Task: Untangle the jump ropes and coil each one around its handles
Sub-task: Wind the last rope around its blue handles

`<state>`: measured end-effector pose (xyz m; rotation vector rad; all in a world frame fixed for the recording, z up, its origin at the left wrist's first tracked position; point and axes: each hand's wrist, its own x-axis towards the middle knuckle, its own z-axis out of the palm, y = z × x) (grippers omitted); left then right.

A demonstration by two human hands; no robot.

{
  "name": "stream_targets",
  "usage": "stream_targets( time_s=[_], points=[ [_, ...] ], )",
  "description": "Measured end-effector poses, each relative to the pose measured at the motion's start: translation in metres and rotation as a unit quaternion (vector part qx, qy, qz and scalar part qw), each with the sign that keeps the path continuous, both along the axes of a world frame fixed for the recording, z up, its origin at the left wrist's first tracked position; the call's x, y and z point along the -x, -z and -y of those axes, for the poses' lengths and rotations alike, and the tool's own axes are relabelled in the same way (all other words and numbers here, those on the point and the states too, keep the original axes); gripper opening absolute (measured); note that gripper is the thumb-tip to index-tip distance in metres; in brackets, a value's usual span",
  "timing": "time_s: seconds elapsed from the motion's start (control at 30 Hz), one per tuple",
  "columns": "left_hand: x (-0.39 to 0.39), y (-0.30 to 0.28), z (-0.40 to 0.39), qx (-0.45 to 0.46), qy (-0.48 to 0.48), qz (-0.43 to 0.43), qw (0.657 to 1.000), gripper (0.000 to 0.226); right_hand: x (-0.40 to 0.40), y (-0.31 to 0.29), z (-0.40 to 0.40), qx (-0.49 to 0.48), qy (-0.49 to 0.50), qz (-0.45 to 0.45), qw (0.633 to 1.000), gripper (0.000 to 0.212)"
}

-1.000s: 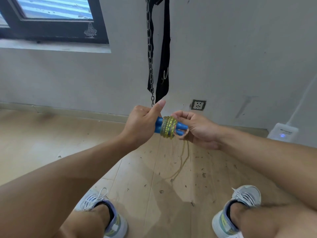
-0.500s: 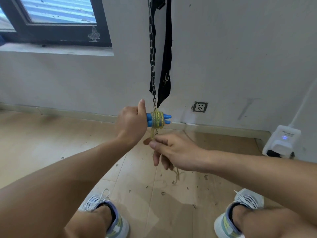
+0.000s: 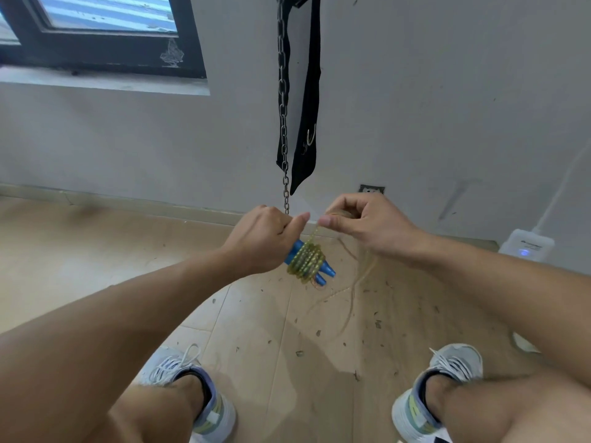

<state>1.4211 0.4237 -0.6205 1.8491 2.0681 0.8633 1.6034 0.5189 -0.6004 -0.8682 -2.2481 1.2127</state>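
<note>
The left hand is fisted around two blue plastic handles wrapped in yellow-green beaded rope; the right hand pinches the rope's loose strand.

The left hand sits just left of the right hand, both above the floor and in front of the wall. The handles stick out below and to the right of the left hand, with the coil around them. Rope hangs from the right hand to the floor. A chain and strap hang on the wall behind the hands; a window lies upper left, a socket behind the right hand, a box far right. Two shoes stand below.
</note>
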Motion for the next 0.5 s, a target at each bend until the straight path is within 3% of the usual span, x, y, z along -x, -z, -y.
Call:
stream_targets(
  time_s=[0.17,0.3,0.4,0.5],
  points=[
    [-0.012,-0.011,0.004,-0.021,0.022,0.073,0.997,0.063,-0.009,0.012,-0.007,0.14,-0.044,0.028,0.989,0.029],
    [-0.019,-0.018,0.005,-0.061,-0.018,0.166,0.984,0.067,-0.004,0.022,-0.008,0.255,-0.061,0.01,0.965,0.022],
    [-0.019,-0.016,0.001,-0.078,-0.083,0.249,0.962,0.064,0.004,0.031,0.001,0.271,-0.038,0.0,0.962,0.016],
    [-0.015,-0.01,-0.005,-0.09,-0.158,0.26,0.948,0.059,0.015,0.035,0.022,0.198,-0.037,0.031,0.979,0.025]
  ],
)
